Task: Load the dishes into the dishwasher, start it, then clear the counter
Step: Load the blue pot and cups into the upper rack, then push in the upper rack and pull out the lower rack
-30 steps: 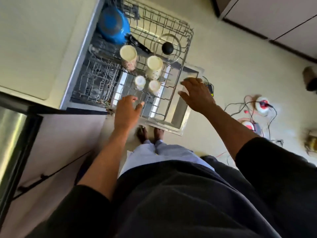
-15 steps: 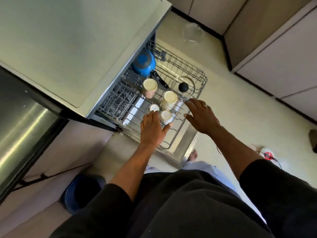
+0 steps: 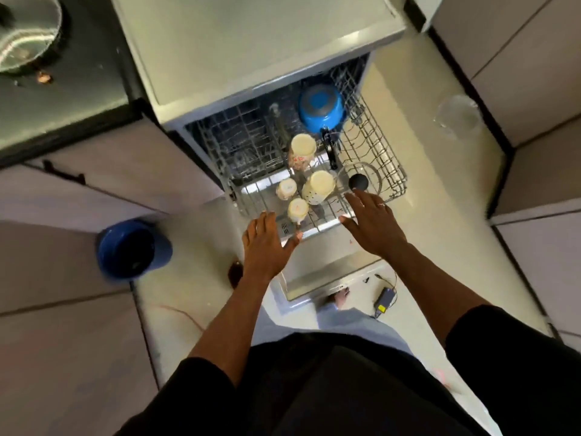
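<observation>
Pale kitchen floor [image 3: 424, 158], grey cabinet fronts on both sides. Head view, looking straight down.

Dishwasher [image 3: 251, 42] is dead ahead with its door [image 3: 327, 269] dropped flat towards my feet. The lower rack [image 3: 380, 143] stands partly out over the door.

Rack contents:
- blue pot [image 3: 320, 105] at the back, upside down, black handle pointing towards me
- four pale cups mouth-down in the middle: tall cup [image 3: 302, 147], dotted cup [image 3: 320, 186], two small cups [image 3: 286, 188]
- glass lid [image 3: 374, 171] with a black knob at the front right

My left hand [image 3: 267, 247] is open, fingers straight and together, tips at the rack's front edge beside the nearest small cup. It holds nothing. I cannot tell if it touches the wire.

My right hand [image 3: 374, 225] is open too, fingers spread over the rack's front right corner, tips just short of the knob. It is empty, with a ring on one finger.

Elsewhere: blue bucket [image 3: 132, 250] on the floor to my left, clear glass bowl [image 3: 459, 116] on the floor to the right, black adapter [image 3: 384, 298] with cable near my foot, black hob [image 3: 78, 83] at top left.
</observation>
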